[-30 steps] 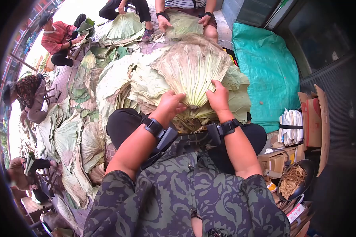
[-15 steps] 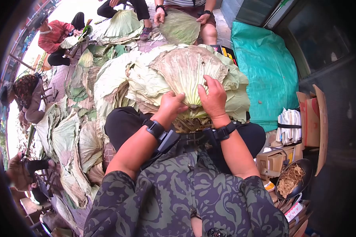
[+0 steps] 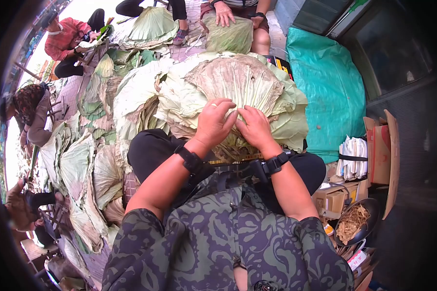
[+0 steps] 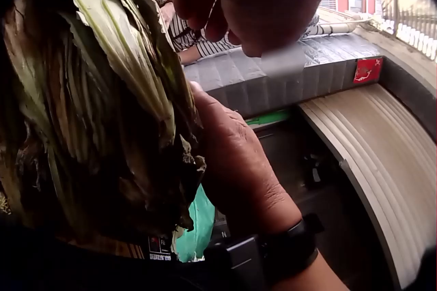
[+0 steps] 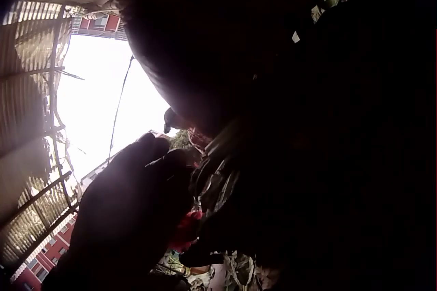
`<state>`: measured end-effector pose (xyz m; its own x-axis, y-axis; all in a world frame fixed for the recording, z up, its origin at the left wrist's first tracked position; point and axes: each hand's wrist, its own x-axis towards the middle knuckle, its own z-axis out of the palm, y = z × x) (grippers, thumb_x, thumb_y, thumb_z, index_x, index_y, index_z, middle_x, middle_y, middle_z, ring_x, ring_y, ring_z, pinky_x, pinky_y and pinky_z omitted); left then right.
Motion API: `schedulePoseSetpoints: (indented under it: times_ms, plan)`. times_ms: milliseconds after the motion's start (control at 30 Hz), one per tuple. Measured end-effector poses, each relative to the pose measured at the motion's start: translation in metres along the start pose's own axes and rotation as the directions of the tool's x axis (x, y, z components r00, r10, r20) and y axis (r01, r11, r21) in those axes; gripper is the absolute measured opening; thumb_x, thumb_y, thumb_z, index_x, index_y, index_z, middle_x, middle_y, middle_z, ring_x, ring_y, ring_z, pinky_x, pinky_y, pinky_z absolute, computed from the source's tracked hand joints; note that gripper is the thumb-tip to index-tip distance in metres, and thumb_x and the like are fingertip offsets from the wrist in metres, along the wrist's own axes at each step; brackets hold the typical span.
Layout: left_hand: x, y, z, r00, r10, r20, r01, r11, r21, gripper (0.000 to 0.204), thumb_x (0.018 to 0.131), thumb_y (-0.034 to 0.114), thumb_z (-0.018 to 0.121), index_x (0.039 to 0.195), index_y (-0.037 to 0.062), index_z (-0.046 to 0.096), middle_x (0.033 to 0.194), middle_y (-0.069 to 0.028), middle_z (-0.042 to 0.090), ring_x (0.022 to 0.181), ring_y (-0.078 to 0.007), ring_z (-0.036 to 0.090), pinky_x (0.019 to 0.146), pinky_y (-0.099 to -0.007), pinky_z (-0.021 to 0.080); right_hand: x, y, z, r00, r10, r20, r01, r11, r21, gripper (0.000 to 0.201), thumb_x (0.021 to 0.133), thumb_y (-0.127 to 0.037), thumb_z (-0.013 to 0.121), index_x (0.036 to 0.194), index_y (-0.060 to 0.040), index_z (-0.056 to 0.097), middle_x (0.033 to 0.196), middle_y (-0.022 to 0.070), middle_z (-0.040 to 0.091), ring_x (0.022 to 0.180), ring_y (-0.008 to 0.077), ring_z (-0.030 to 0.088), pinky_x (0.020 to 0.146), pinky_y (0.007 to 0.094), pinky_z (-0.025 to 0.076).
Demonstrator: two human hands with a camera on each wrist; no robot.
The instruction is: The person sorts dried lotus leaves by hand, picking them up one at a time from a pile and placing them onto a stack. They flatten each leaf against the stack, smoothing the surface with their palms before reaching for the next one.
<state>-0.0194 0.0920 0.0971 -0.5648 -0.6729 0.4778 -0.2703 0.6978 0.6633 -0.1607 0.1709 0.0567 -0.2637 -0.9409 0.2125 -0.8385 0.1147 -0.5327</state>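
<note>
A broad dried leaf (image 3: 238,77), brownish with pale green ribs, lies fanned out on top of a thick leaf stack (image 3: 289,116) before the wearer's lap. My left hand (image 3: 212,125) is over the leaf's near end, fingers loosely bent. Beside it, my right hand (image 3: 256,128) touches the same area, the thumbs close together; both hide the leaf's base. The left wrist view shows the stack's folded edges (image 4: 116,45), my right hand (image 4: 239,161) against them and my left hand (image 4: 252,4) above. In the right wrist view, one hand (image 5: 130,202) is a dark shape.
Loose leaves (image 3: 77,160) cover the paving at left, where several people sit. Across the stack a seated person's hand rests on a leaf bundle (image 3: 228,36). At right are a green tarp (image 3: 325,97), tied papers (image 3: 353,157), cardboard (image 3: 391,165) and a black pan (image 3: 369,228).
My right hand, lifted higher half a second ago, has come down beside the left. My left fingers have moved up over the leaf. The person across has put a hand flat on their leaf bundle.
</note>
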Motion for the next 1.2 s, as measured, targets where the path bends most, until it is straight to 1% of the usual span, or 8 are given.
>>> schedulePoseSetpoints:
  times_ms: [167,233,400,633,733,800,1033,1200]
  plan:
    - [0.009,-0.029,0.024,0.965,0.12,0.234,-0.136,0.989,0.054,0.028,0.082,0.021,0.056,0.105,0.0048,0.059,0.107,-0.0177,0.059,0.102,-0.0357,0.053,0.093,-0.042,0.04,0.003,0.009,-0.008,0.997,-0.069,-0.029,0.069,0.997,0.03,0.035,0.077,-0.027,0.06,0.105,-0.0073,0.061,0.11,0.0157,0.057,0.104,0.0319,0.052,0.089,0.0408,0.041]
    - [0.004,-0.036,0.023,0.926,0.122,0.356,-0.143,0.989,0.033,0.032,0.082,0.023,0.056,0.107,0.0039,0.058,0.107,-0.0183,0.058,0.102,-0.0353,0.053,0.092,-0.0422,0.039,0.009,0.012,-0.029,0.993,0.032,0.112,-0.066,0.945,0.32,0.029,0.076,-0.02,0.061,0.1,-0.0039,0.063,0.098,0.0158,0.062,0.092,0.0299,0.059,0.082,0.0367,0.046]
    - [0.004,-0.04,0.017,0.909,0.07,0.412,-0.097,0.994,0.045,0.034,0.077,0.028,0.06,0.103,0.0064,0.061,0.107,-0.0143,0.058,0.097,-0.0332,0.052,0.085,-0.0415,0.042,0.041,0.042,-0.051,0.965,0.251,-0.078,-0.201,0.897,0.394,0.026,0.079,-0.018,0.06,0.098,-0.0018,0.064,0.091,0.0164,0.065,0.082,0.0255,0.064,0.075,0.0313,0.049]
    - [0.016,-0.053,0.011,0.869,0.12,0.481,-0.105,0.993,-0.057,0.034,0.074,0.032,0.064,0.1,0.0101,0.063,0.1,-0.0101,0.058,0.088,-0.0296,0.052,0.079,-0.0398,0.042,0.112,0.106,-0.044,0.961,0.187,-0.202,-0.209,0.973,-0.095,0.031,0.076,-0.017,0.056,0.103,-0.003,0.061,0.101,0.019,0.062,0.095,0.0347,0.058,0.084,0.0401,0.046]
    - [0.014,-0.058,0.011,0.879,0.132,0.457,-0.096,0.99,-0.101,0.034,0.074,0.033,0.064,0.1,0.0106,0.063,0.101,-0.0097,0.058,0.088,-0.0293,0.051,0.079,-0.0397,0.042,0.128,0.128,-0.034,0.943,0.267,-0.199,-0.317,0.904,-0.287,0.035,0.076,-0.017,0.058,0.11,-0.0053,0.059,0.103,0.0178,0.062,0.094,0.0337,0.059,0.084,0.0391,0.046]
    - [0.014,-0.059,0.012,0.894,0.145,0.425,-0.1,0.987,-0.127,0.033,0.073,0.032,0.065,0.099,0.0108,0.063,0.101,-0.0096,0.057,0.087,-0.0293,0.051,0.078,-0.04,0.042,0.135,0.128,-0.032,0.869,0.493,-0.049,-0.471,0.792,-0.388,0.041,0.074,-0.017,0.059,0.114,-0.0069,0.057,0.103,0.0177,0.062,0.096,0.0331,0.058,0.083,0.0403,0.046]
    - [0.02,-0.054,0.011,0.856,0.13,0.501,-0.129,0.991,-0.037,0.034,0.071,0.032,0.066,0.097,0.0105,0.062,0.098,-0.009,0.058,0.084,-0.0292,0.053,0.074,-0.0404,0.043,0.138,0.128,-0.037,0.95,0.295,-0.101,-0.311,0.878,-0.363,0.033,0.07,-0.015,0.06,0.103,-0.0088,0.061,0.096,0.0146,0.062,0.094,0.0334,0.057,0.08,0.042,0.046]
    - [0.02,-0.051,0.01,0.841,0.1,0.532,-0.121,0.993,0.004,0.034,0.071,0.032,0.065,0.098,0.0111,0.062,0.098,-0.0086,0.058,0.086,-0.0294,0.053,0.075,-0.0413,0.043,0.137,0.122,-0.042,0.896,0.356,-0.267,-0.442,0.782,-0.439,0.025,0.073,-0.012,0.057,0.098,-0.0077,0.058,0.096,0.0148,0.059,0.09,0.0329,0.057,0.075,0.0403,0.046]
